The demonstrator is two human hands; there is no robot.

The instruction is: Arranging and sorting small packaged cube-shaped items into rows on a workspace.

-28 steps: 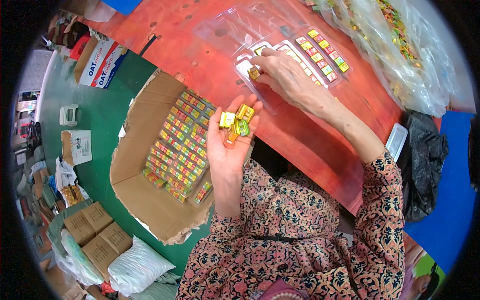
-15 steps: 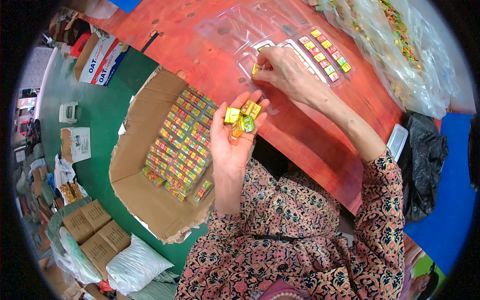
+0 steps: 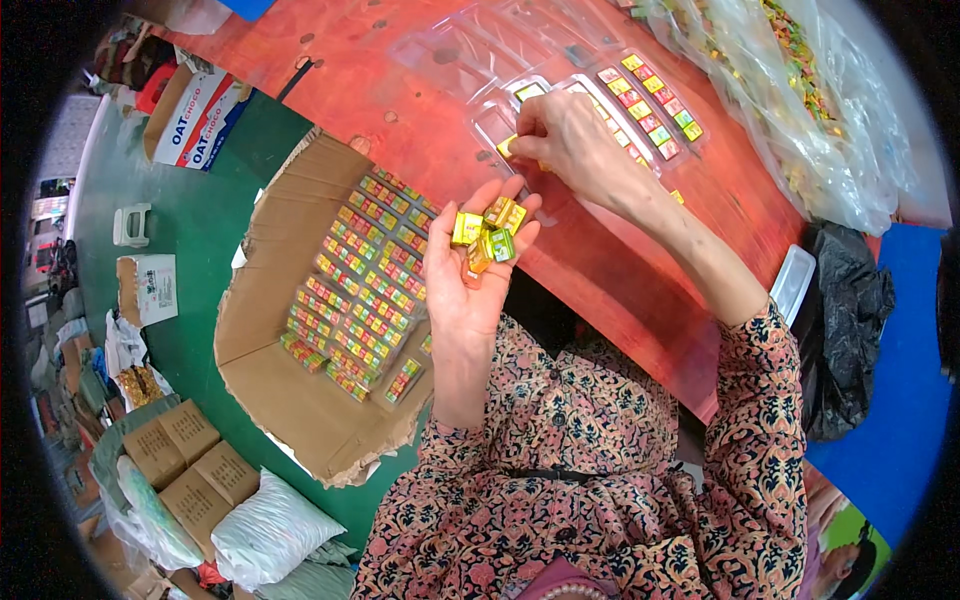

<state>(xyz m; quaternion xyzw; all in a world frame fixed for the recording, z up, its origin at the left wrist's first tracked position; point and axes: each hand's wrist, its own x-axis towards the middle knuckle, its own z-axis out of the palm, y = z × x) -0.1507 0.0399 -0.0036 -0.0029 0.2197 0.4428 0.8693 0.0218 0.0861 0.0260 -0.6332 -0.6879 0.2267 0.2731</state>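
Note:
My left hand is palm up, fingers slightly curled, cupping several small cubes in shiny yellow, orange and green wrappers. Above and to its right, my right hand pinches a yellow wrapped cube at the near-left compartment of a clear plastic tray. Two long compartments on the tray's right side hold rows of red, yellow and green wrapped cubes. More cubes show in compartments partly hidden behind my right hand, and its fingers cover part of the pinched cube.
Left of the red table, an open cardboard box holds many filled trays. A clear bag of wrapped cubes lies at the far right, above a black plastic bag. Cartons and a white sack stand on the green floor.
My right hand has lowered the yellow cube slightly toward the tray's near-left compartment. A yellow piece now shows beside my right forearm. My left hand still cups its cubes, shifted slightly right.

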